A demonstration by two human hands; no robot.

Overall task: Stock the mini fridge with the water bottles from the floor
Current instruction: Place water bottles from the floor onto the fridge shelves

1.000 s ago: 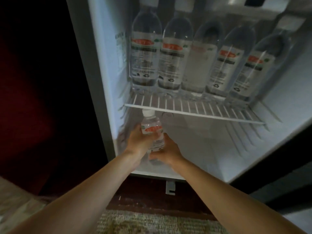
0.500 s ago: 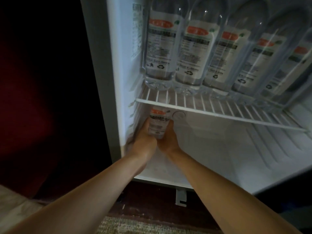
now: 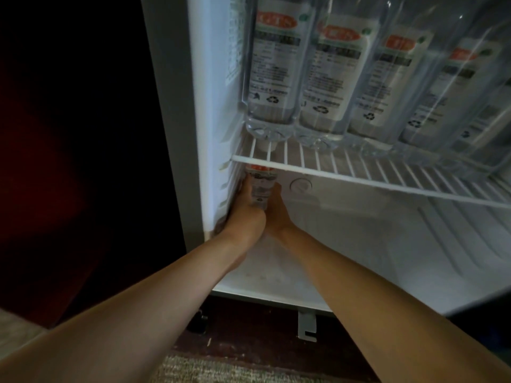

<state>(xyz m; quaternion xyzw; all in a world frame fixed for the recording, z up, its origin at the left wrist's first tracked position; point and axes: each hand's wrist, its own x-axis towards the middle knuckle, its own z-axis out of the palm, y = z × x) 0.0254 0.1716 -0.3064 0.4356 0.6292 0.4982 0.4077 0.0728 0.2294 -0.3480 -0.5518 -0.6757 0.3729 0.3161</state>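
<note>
A small clear water bottle [image 3: 260, 186] with a red-and-white label stands upright in the lower compartment of the open mini fridge [image 3: 387, 244], at its back left corner under the wire shelf [image 3: 359, 175]. My left hand [image 3: 243, 208] wraps its left side and my right hand [image 3: 276, 211] presses its right side. The bottle's white cap shows through the shelf bars. Several larger water bottles [image 3: 326, 78] stand in a row on the wire shelf above.
The fridge's left wall [image 3: 210, 134] lies close to my left hand. A round knob [image 3: 300, 186] sits on the back wall right of the bottle. The fridge's white floor stretches right. Below the fridge are a dark wooden base [image 3: 249, 335] and a patterned carpet [image 3: 221, 369].
Both hands pushed the small bottle from the fridge's front edge deeper into the lower compartment, up under the wire shelf. The camera moved closer and lower.
</note>
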